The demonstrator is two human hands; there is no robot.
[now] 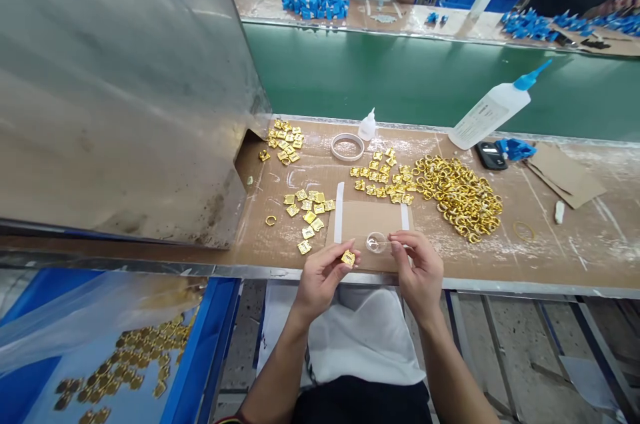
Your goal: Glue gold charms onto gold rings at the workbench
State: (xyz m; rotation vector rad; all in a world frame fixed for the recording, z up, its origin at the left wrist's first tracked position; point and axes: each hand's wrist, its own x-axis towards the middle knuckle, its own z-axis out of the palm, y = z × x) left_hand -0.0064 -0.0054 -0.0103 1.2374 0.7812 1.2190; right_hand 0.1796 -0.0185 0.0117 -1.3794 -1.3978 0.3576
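Observation:
My left hand pinches a small square gold piece between thumb and fingers, close to the table's front edge. In my right hand is a thin stick, its tip over or in a small clear round dish. The dish rests on a cardboard sheet held by white tape strips. Several loose square gold pieces lie left of the sheet, with one gold ring apart from them. A large heap of gold rings lies to the right.
A metal housing stands at the left. Behind the sheet are a tape roll, a small bottle and more gold pieces. A large white bottle leans at the right. Beyond the green belt, co-workers handle blue parts.

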